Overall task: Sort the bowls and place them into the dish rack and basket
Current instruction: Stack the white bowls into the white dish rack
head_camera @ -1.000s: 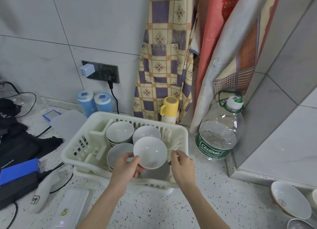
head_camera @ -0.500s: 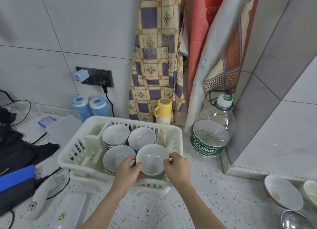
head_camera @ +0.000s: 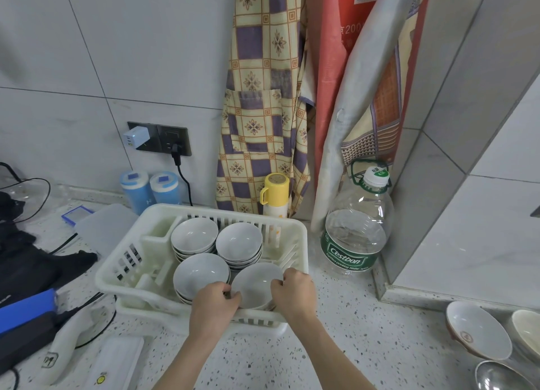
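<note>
A small round white ceramic bowl (head_camera: 257, 284) sits upright in the near right corner of a white slatted plastic dish rack (head_camera: 302, 243), held at its rim by both hands. The left hand (head_camera: 214, 303) grips the bowl's left edge with curled fingers, thumb over the rim. The right hand (head_camera: 293, 291) pinches the right edge, fingers bent round the rim. Whether the bowl rests on the rack floor or on another bowl beneath cannot be told.

Just left of the grip, touching the held bowl, is a stack of matching white bowls (head_camera: 201, 274). Beyond the grip, toward the wall, stand two more stacks of white bowls (head_camera: 194, 234) (head_camera: 239, 242) side by side. The rack's far left compartment lies past the left hand.

Right of the right hand, well apart, a large clear plastic water bottle with a green label (head_camera: 358, 229) stands on the speckled white countertop (head_camera: 350, 331). Further right, near the counter's edge, lies a shallow white bowl with a brown rim (head_camera: 477, 329), tilted, beside a cream bowl (head_camera: 527, 329) and a metal bowl (head_camera: 501, 376).

Behind the rack a yellow lidded cup (head_camera: 274, 193) stands before a hanging checked cloth (head_camera: 263, 112). Left of the left hand lie dark cables and a blue box (head_camera: 24, 309).
</note>
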### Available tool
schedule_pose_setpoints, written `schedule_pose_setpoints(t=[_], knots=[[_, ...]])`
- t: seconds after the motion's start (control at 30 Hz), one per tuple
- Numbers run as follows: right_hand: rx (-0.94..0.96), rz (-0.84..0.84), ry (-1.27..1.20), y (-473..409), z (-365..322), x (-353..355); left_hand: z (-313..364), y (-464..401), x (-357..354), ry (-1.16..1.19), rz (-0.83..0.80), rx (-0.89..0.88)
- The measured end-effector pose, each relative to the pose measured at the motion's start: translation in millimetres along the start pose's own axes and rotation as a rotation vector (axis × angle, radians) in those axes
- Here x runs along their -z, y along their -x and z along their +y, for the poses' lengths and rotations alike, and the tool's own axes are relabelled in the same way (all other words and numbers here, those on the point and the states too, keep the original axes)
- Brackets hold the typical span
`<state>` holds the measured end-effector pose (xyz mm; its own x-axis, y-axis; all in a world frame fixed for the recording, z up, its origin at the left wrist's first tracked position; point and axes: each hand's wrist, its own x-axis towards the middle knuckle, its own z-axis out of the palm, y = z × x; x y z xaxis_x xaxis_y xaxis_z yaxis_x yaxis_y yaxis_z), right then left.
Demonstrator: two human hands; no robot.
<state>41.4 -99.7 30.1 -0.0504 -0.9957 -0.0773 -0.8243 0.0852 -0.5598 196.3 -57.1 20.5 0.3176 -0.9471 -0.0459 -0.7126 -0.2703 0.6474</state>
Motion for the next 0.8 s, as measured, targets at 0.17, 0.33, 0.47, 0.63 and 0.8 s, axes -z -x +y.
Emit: schedule_pose_setpoints(t=[0.17,0.33,0.47,0.63,0.8], knots=[[0.005,-0.049,0.102,0.7,-4.7,-2.1,-4.7,5.4,-1.1,-0.003,-0.026,0.022],[0.009,-0.050,0.166,2.3,-5.5,-5.1,-8.4,8.0,-1.8,0.011,-0.062,0.043],[0.023,-0.065,0.213,1.1,-6.9,-5.9,-9.9,6.6,-1.2,0.014,-0.097,0.060],[0.008,-0.103,0.303,-4.3,-7.1,-9.8,-12.5,7.0,-2.4,0.020,-0.100,0.041],[0.025,-0.143,0.392,-7.3,-6.7,-15.1,-11.9,6.5,-0.4,0.043,-0.109,0.044]])
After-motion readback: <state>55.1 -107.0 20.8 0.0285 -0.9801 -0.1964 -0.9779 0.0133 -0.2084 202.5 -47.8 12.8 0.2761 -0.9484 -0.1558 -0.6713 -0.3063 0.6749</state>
